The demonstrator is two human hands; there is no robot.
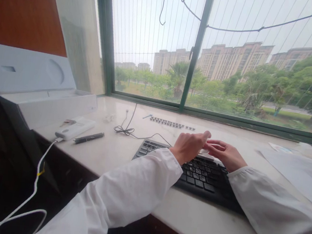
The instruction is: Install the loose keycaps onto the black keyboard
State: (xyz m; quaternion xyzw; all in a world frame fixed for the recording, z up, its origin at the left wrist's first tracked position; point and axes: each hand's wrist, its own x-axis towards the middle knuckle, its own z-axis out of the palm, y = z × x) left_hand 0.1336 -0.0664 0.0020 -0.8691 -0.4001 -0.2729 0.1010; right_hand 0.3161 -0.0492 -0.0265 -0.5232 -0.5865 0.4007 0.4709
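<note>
A black keyboard lies on the pale counter, its left end and lower right keys showing past my hands and sleeves. Above its back edge, my left hand is closed, and its fingertips are hidden behind the knuckles. Facing it, my right hand bends its fingers and thumb toward the left fingertips. A small whitish piece shows between the hands, too little of it to name. Behind the keyboard, several removed dark keycaps stand in rows. The keyboard's tied cable lies to the left.
A thin blue tool lies beside the keycaps. To the left are a black pen, a white power bank with a white cable, and an open white box. Papers cover the right side. A window frame borders the back.
</note>
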